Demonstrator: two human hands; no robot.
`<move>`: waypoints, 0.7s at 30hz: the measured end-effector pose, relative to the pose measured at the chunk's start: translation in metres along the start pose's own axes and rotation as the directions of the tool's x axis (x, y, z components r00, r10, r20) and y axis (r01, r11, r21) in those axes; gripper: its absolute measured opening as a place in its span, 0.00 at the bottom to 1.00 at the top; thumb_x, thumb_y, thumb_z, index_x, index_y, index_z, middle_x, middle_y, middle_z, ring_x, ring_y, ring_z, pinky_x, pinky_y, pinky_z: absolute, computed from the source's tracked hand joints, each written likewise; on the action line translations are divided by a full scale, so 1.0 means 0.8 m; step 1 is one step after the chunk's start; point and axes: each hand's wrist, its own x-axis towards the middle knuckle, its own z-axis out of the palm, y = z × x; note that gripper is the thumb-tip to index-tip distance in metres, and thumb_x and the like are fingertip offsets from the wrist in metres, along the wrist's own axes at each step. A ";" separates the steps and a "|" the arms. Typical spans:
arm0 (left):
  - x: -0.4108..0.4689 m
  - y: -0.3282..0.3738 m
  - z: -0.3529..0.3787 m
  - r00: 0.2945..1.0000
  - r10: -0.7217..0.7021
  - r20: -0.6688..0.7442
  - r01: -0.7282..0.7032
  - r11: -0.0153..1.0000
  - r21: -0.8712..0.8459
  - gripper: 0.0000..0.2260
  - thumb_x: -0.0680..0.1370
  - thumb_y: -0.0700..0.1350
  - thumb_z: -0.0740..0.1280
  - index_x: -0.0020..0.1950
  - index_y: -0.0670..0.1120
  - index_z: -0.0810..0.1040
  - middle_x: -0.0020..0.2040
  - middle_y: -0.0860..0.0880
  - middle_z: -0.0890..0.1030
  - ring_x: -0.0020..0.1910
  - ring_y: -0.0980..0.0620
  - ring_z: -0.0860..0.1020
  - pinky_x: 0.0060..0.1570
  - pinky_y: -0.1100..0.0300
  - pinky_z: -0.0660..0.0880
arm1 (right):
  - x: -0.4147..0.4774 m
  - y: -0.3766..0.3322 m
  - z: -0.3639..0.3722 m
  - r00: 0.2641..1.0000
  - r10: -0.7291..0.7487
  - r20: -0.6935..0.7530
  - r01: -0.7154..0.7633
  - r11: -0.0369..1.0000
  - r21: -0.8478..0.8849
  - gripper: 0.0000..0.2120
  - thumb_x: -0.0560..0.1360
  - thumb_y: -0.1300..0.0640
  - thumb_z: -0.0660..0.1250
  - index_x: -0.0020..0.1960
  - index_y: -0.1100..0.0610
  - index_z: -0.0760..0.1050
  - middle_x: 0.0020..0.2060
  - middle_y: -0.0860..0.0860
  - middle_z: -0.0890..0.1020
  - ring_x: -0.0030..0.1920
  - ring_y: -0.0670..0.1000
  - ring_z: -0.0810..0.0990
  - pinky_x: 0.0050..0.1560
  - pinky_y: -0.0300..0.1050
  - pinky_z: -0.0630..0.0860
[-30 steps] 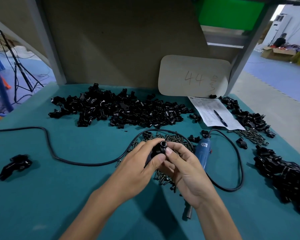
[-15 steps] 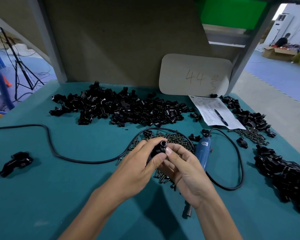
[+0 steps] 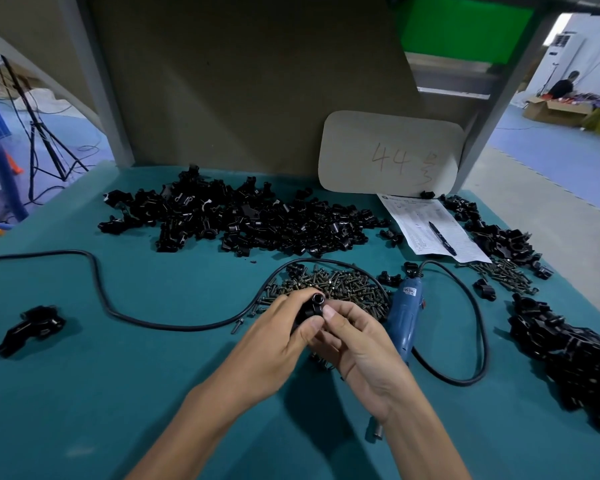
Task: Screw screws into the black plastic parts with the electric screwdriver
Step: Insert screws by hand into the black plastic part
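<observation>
Little moved: left hand (image 3: 278, 329) and right hand (image 3: 355, 344) both pinched the small black plastic part (image 3: 315, 302). A slack grip risked dropping it.

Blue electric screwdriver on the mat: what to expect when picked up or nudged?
The electric screwdriver looks rigid, probably fairly heavy for its size. Its rounded body may roll if nudged, though the mat probably damps that. The cord loops loosely beside it and around the screw pile, so lifting will likely drag cord and could scatter screws.
</observation>
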 end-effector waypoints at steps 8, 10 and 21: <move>0.006 -0.035 0.012 0.996 -0.082 -0.031 0.083 0.995 0.057 0.25 0.81 0.67 0.51 0.76 0.59 0.63 0.68 0.59 0.71 0.68 0.60 0.70 0.67 0.54 0.69 | 0.028 -0.006 -0.025 0.983 -0.160 -0.089 0.051 0.705 -0.707 0.11 0.80 0.52 0.71 0.61 0.52 0.79 0.52 0.46 0.84 0.54 0.49 0.83 0.57 0.45 0.80; 0.003 -0.044 0.020 0.992 -0.109 -0.063 0.114 0.990 0.081 0.26 0.81 0.67 0.50 0.77 0.59 0.61 0.71 0.60 0.68 0.70 0.61 0.67 0.68 0.58 0.67 | 0.039 -0.009 -0.040 0.960 -0.282 -0.003 0.022 0.088 -0.996 0.14 0.82 0.51 0.67 0.67 0.48 0.75 0.59 0.43 0.79 0.61 0.50 0.77 0.60 0.46 0.74; 0.006 -0.071 0.039 0.985 -0.129 -0.112 0.139 0.986 0.091 0.25 0.81 0.67 0.49 0.77 0.61 0.59 0.69 0.67 0.64 0.67 0.69 0.62 0.64 0.64 0.63 | 0.059 0.002 -0.051 0.972 -0.235 0.009 -0.058 -0.275 -0.960 0.09 0.83 0.59 0.62 0.63 0.55 0.72 0.55 0.54 0.76 0.52 0.57 0.78 0.50 0.49 0.75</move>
